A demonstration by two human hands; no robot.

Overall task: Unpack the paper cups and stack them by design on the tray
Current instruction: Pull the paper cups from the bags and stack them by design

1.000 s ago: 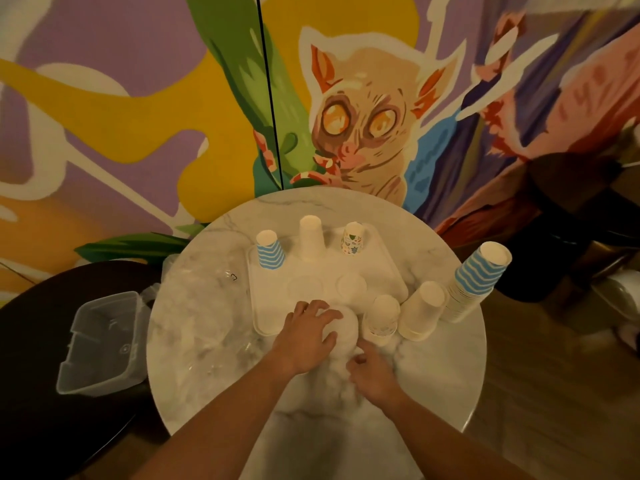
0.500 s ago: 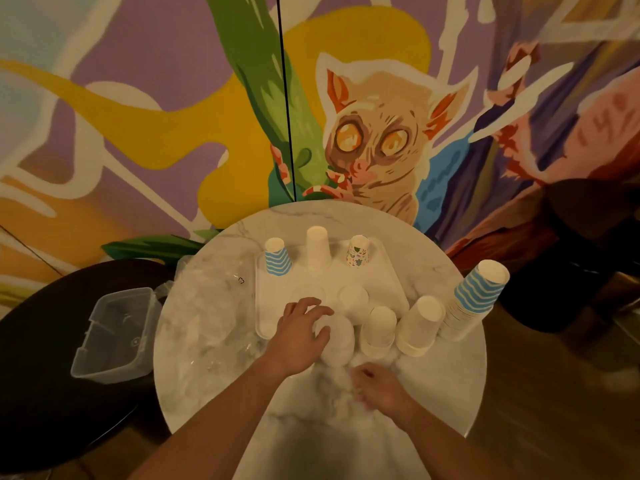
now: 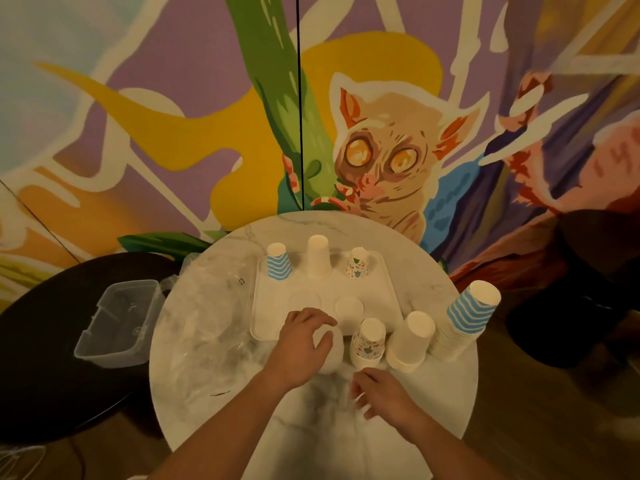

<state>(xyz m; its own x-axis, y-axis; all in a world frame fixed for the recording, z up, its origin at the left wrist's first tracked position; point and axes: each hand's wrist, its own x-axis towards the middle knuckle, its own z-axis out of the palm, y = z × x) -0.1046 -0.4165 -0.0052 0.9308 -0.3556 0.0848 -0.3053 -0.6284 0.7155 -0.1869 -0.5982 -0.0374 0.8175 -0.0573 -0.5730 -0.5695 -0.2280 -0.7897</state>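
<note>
— What's the left hand (image 3: pixel 300 344) doing?

— Its fingers are curled over the top of a white stack of cups (image 3: pixel 331 351) lying at the near edge of the tray (image 3: pixel 266 317). It has hold of it from above.

— And the right hand (image 3: pixel 382 396)?

— Low on the round marble table (image 3: pixel 450 386), nearer the person. The fingers are bent and seem to pinch something thin and pale, perhaps clear wrapping, but I cannot tell what it is.

— What stands next to the hands?

— Just right of the left hand, a patterned stack (image 3: pixel 367 341) stands upside down at the tray's near right corner. Beside it is a plain white stack (image 3: pixel 410 341), and further right a tall blue-striped stack (image 3: pixel 465 317) leans outward towards the table's edge.

— Anything on the tray itself?

— Three upside-down cups in a row along its far side: a blue-striped cup (image 3: pixel 279 262) on the left, a plain white cup (image 3: pixel 318 256) in the middle, a patterned cup (image 3: pixel 358 263) on the right.

— And off to the side?

— Crumpled clear plastic (image 3: pixel 207 327) on the left part of the table, and a clear plastic box (image 3: pixel 117 322) on a dark table (image 3: pixel 41 358) beyond. A painted wall (image 3: pixel 173 116) rises behind.
</note>
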